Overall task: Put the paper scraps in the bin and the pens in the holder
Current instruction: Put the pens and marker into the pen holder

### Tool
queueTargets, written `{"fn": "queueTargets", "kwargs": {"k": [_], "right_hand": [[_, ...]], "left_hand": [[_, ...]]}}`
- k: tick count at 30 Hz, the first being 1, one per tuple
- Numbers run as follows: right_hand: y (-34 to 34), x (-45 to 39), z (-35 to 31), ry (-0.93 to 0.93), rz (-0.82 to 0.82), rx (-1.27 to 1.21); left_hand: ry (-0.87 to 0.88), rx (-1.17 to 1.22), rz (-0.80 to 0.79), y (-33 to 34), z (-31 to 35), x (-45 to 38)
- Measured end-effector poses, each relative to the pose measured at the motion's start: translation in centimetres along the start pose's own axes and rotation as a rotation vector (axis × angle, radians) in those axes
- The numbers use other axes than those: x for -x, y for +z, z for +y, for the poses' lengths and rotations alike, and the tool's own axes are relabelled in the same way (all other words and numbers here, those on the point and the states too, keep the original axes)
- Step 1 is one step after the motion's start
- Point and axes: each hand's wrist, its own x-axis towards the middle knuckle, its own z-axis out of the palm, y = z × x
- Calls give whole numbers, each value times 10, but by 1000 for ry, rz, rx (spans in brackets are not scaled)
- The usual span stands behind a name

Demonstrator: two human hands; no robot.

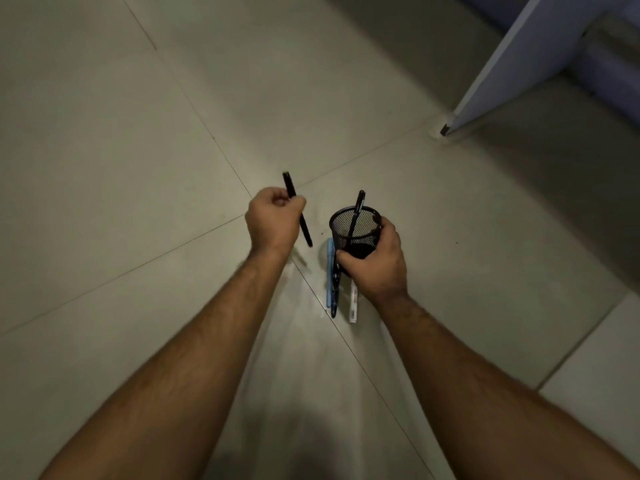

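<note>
You are wrapping your right hand (pixel 375 261) around the black mesh holder (pixel 355 232), lifting it clear of the floor, probably so its mouth meets the incoming pen. One black pen (pixel 356 216) is already leaning inside the holder. Your left hand (pixel 273 220) is pinching another black pen (pixel 298 209) just left of the holder, tip angled down towards it. More pens (pixel 332 285) are lying on the pale tiled floor (pixel 138 168) directly below the holder. Beyond the holder, to the right, a pale panel (pixel 512 64) is meeting the floor. No bin or scraps are showing.
</note>
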Motion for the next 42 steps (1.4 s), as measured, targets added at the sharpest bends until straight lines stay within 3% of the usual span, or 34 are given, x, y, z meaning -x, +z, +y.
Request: {"fn": "queueTargets", "kwargs": {"k": [2, 8, 11, 16, 20, 23, 28, 37, 42], "right_hand": [[-2, -1, 0, 4, 14, 41], [-3, 1, -14, 14, -1, 93], [-5, 7, -37, 23, 31, 29], [-34, 26, -98, 17, -42, -56], [-51, 25, -89, 62, -39, -109], [-57, 27, -63, 109, -40, -109], [-62, 41, -20, 175, -12, -119], [-53, 40, 8, 194, -26, -146], [-41, 40, 10, 171, -47, -121]], "left_hand": [[62, 114, 47, -1, 21, -4], [28, 308, -65, 10, 30, 9], [2, 186, -192, 15, 32, 28], [258, -351, -270, -22, 74, 64], [314, -212, -237, -40, 73, 70], [160, -216, -194, -39, 37, 71], [-98, -537, -384, -13, -37, 85], [-230, -614, -274, 37, -68, 74], [-151, -762, -292, 41, -69, 67]]}}
